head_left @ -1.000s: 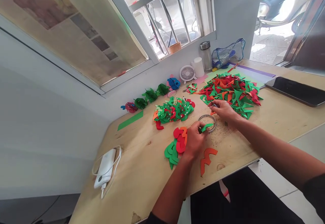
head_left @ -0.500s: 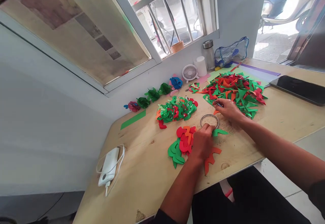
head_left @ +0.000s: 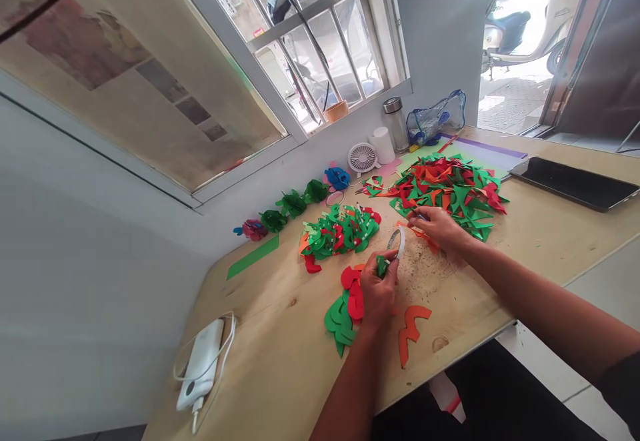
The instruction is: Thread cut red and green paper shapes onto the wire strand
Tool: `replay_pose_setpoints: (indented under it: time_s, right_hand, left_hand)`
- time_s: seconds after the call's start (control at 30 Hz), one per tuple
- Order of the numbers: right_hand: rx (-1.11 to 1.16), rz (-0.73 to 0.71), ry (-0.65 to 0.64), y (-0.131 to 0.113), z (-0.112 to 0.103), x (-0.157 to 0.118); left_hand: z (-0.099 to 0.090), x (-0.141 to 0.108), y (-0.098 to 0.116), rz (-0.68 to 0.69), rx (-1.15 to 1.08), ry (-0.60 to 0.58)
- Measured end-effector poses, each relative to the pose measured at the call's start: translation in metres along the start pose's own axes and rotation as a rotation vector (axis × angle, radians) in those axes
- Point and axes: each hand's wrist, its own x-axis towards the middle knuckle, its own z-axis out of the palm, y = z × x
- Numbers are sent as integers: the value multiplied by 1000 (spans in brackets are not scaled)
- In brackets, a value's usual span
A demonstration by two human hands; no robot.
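My left hand (head_left: 379, 287) is closed on a roll of tape (head_left: 401, 241), lifted and tilted on edge above the table. A small green paper piece (head_left: 382, 266) is also between those fingers. My right hand (head_left: 440, 229) is pinched around a thin, dark object that is too small to name, just beyond the tape. Orange paper lies under the right hand. Beside and partly behind the left hand are red paper cutouts (head_left: 355, 299) and green paper cutouts (head_left: 340, 323). An orange zigzag paper piece (head_left: 413, 331) rests nearer the table edge.
A large heap of red and green scraps (head_left: 465, 191) lies beyond my right hand, with a smaller pile of cutouts (head_left: 343, 231) to its left. Phone (head_left: 575, 182), fan (head_left: 363, 159), jar (head_left: 397, 124), paper flowers (head_left: 294, 203) and power bank (head_left: 201, 364) surround the work area.
My left hand has lifted the tape roll off the table, tilting it, and now holds a green piece with it. The right hand stays pinched near the scrap heap. The view has shifted.
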Motion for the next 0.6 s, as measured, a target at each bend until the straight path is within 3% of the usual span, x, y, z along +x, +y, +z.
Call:
replay_pose_setpoints:
  time_s: [0.37, 0.43, 0.6]
  right_hand:
    - [-351, -59, 64, -1, 6, -5]
    - [-380, -46, 126, -2, -1, -2]
    - [-439, -10, 485, -3, -29, 5]
  left_hand:
    - [0, -1, 4, 26, 7, -36]
    - [-1, -1, 3, 4, -18, -30]
    - [-3, 0, 1, -86, -100, -12]
